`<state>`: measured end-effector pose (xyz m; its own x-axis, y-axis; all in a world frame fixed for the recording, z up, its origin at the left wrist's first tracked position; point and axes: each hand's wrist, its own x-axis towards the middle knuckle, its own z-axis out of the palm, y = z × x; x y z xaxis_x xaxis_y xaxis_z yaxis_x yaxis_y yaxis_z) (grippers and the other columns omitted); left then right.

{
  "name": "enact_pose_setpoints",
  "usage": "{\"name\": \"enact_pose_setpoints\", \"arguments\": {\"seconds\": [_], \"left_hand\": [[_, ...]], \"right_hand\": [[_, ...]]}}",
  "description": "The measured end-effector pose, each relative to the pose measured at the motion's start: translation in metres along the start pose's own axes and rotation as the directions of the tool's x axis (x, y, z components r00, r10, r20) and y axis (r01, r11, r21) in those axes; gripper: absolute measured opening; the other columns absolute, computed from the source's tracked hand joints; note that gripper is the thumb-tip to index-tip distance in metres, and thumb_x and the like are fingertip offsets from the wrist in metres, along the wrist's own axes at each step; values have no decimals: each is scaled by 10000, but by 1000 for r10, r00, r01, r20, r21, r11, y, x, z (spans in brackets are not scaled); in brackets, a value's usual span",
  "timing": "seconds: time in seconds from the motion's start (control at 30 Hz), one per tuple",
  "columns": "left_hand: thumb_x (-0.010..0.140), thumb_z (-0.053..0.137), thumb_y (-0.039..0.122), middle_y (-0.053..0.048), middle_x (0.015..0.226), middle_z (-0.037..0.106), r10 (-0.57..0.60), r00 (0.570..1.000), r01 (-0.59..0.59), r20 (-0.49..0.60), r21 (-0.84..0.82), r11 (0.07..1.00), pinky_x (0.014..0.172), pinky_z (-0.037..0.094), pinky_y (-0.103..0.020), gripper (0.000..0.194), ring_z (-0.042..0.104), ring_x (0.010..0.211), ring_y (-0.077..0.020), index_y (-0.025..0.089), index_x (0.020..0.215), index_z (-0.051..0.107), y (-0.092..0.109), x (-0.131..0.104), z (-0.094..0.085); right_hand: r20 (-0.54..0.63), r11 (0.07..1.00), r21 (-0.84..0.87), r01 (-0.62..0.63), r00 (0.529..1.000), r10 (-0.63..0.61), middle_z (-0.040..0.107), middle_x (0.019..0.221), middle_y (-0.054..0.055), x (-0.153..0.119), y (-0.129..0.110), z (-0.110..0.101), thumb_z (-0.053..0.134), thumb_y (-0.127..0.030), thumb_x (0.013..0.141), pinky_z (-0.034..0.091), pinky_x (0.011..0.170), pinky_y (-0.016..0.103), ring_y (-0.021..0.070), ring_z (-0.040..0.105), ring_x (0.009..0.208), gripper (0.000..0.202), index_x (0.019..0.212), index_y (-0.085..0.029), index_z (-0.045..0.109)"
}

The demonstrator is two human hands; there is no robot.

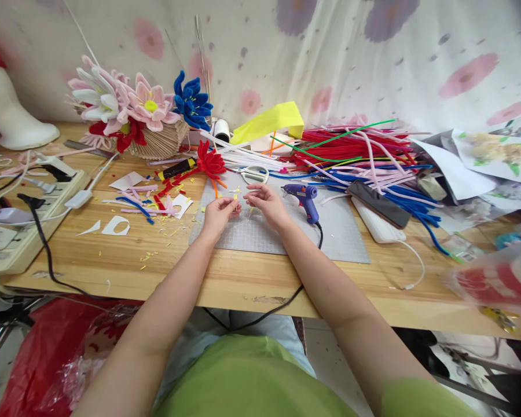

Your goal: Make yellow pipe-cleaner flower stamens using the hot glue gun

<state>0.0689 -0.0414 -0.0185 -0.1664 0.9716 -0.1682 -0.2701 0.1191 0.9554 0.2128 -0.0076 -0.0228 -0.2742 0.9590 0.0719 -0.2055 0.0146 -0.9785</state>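
Over the grey cutting mat (332,231), my left hand (218,219) is closed in a pinch, with a small yellow piece (235,197) showing at its fingertips. Facing it across a narrow gap, my right hand (269,207) has its fingers curled and closed. Something thin and yellowish shows below those fingertips, too small to name. Just behind my hands lie scissors (260,174) with pale handles. A red fuzzy flower (211,160) with orange stems lies behind my left hand. To the right of my right hand, a blue glue gun (306,200) rests on the mat.
Pipe cleaners (351,147) in several colours are heaped at the back right. A phone (378,204) lies across a white power bank (373,223). Fuzzy flowers (143,104) stand back left, near a power strip (39,220). A plastic cup (499,278) stands at the right.
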Motion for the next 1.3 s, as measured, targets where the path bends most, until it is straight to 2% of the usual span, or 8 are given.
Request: {"name": "enact_pose_setpoints", "arguments": {"seconds": [0.2,0.37,0.5,0.6,0.83,1.3], "left_hand": [[542,789,364,-31,649,673,-67,995,59,72,106,993,641,517,-271,335,650,636,-144,128,719,631,3,1,-3],[555,787,358,-45,701,691,-104,992,95,74,119,988,628,501,-253,333,664,660,-152,132,736,623,7,0,-2],[583,774,327,-41,714,693,-114,990,103,85,124,987,647,503,-263,295,663,654,-148,131,741,621,8,0,-1],[590,771,306,-32,705,691,-130,988,118,87,131,984,677,506,-282,274,658,635,-144,133,748,628,9,1,-2],[604,765,279,-38,679,690,-197,972,177,125,150,973,657,506,-288,247,659,615,-153,130,741,623,16,-1,-4],[573,784,225,-22,601,670,-194,976,178,100,151,972,635,528,-275,270,630,540,-120,117,749,611,13,-2,-2]], "right_hand": [[-33,992,119,-31,999,35,657,742,-30,-2,-3,8,760,-327,554,474,727,283,111,624,700,420,882,-215,523],[-116,992,117,-51,991,64,676,730,-24,0,-1,12,774,-306,540,466,690,249,107,629,715,405,846,-206,528],[-122,986,142,-87,987,105,681,737,-29,0,1,13,778,-313,538,464,627,239,91,606,634,433,867,-212,516],[-126,981,177,-79,987,102,666,686,-45,1,3,16,796,-325,503,491,636,264,97,607,595,471,842,-210,489],[-121,994,100,-53,990,65,662,675,-47,1,6,15,785,-319,528,481,614,242,87,599,581,447,845,-209,489],[-116,998,54,-17,993,23,651,712,-50,1,9,16,753,-333,564,487,655,256,91,601,621,431,867,-219,468]]}}
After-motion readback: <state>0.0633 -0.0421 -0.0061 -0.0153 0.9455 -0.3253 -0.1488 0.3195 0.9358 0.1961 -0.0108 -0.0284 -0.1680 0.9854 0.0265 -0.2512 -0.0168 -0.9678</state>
